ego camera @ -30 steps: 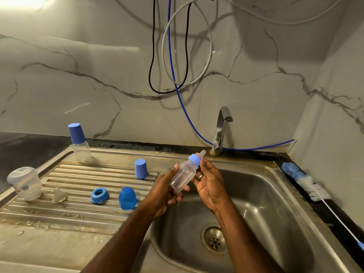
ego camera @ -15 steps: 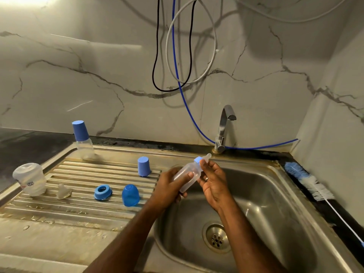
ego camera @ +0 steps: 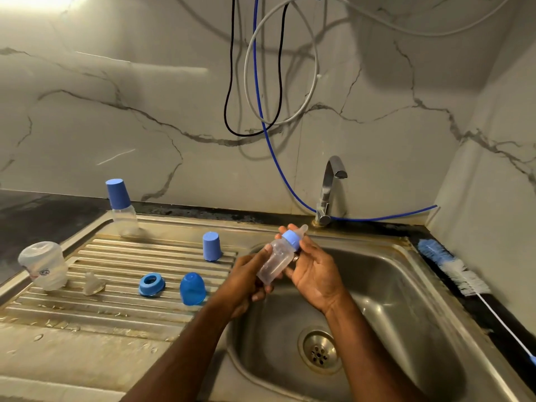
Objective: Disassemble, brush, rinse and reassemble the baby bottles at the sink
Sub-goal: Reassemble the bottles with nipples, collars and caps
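Over the left edge of the sink basin [ego camera: 400, 288] I hold a small clear baby bottle [ego camera: 275, 261] tilted, its blue collar [ego camera: 290, 238] and clear teat pointing up and back. My left hand [ego camera: 246, 281] grips the bottle's lower body. My right hand [ego camera: 314, 268] curls its fingers around the collar. On the ribbed drainboard [ego camera: 95, 311] lie a blue ring [ego camera: 150, 284], a rounded blue cap [ego camera: 192, 288], a blue cone cap [ego camera: 211, 246], a loose clear teat [ego camera: 92, 283], a capped bottle [ego camera: 121, 211] and an upturned wide clear bottle [ego camera: 43, 265].
A steel tap [ego camera: 329, 192] stands behind the basin, no water running. A blue and white bottle brush [ego camera: 455, 269] lies on the dark counter to the right. Cables and hoses [ego camera: 261, 97] hang down the marble wall. The drain [ego camera: 319, 349] sits at the basin's bottom.
The bottle has stayed between both hands over the basin; my right fingers have shifted around the blue collar and the bottle's tilt changed slightly. The view has drifted a little.
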`<state>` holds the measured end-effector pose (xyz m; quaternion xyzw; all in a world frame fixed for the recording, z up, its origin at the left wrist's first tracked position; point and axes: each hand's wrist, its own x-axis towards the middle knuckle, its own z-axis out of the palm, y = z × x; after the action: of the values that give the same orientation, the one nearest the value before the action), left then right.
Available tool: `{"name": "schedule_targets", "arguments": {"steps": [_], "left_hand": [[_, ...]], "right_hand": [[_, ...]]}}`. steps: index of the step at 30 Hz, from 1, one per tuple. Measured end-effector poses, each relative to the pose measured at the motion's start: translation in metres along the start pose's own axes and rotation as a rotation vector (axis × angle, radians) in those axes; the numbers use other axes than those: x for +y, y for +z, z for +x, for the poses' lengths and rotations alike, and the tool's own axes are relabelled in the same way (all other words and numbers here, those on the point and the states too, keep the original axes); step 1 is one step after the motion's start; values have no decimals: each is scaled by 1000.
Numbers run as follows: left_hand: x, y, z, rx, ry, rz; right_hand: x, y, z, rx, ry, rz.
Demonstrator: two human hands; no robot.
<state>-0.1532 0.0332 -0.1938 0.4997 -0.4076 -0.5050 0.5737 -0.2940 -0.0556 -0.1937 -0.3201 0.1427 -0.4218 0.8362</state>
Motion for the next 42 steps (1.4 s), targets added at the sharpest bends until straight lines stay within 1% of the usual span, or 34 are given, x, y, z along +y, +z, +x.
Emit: {"name": "schedule_targets", "arguments": {"steps": [3,5,7,9,11,14,15,17,20,22,25,27,29,30,32,34,36,38,40,42], "left_hand": [[0,-3,1,-34,-34,-19],[-1,-1,-1,-81,-11,60],[-2,3,-4,-120,23,202],[-3,6,-4,-138,29,261],[-3,6,-3,-116,9,187],[-3,1,1,-50,-33,51],[-3,-1,3,-37,-44,12],[-4,-4,5,-40,-71,-82],[-2,-8,6,-119,-145,-228],[-3,-9,5,-176,-194,-228],[0,-4,1,-219,-217,-116],[1,1,-1,-185,-184,-22],[0,5,0,-128,-137,9],[0,6,1,-109,-134,-20],[-2,4,2,-92,-195,-190],[-2,0,4,-128,-308,-412],[-1,-5,5,-166,-367,-503],[-1,-7,7,-169,-347,-492],[-2,-6,8,-145,-243,-396],[-4,-1,8,-103,-110,-260]], "right_hand": [[2,4,1,98,-91,-172],[4,3,2,150,-102,-220],[6,4,0,167,-113,-230],[5,4,2,155,-139,-200],[3,5,1,89,-116,-116],[0,1,-3,-5,-7,84],[1,0,-4,-33,17,97],[1,1,-4,-45,14,-10],[1,4,-1,30,-69,-180],[2,2,1,67,-101,-204],[2,0,-2,53,-95,-195],[1,2,-2,18,-82,-143],[0,4,-4,-23,-61,-80],[-1,4,-4,-39,-50,-41],[-2,4,-6,-77,-20,26],[-2,5,-8,-126,19,54],[-2,7,-8,-132,12,18],[-1,10,-7,-91,-27,-32],[0,13,-6,-20,-56,-48],[0,13,-5,16,-82,-33]]}}
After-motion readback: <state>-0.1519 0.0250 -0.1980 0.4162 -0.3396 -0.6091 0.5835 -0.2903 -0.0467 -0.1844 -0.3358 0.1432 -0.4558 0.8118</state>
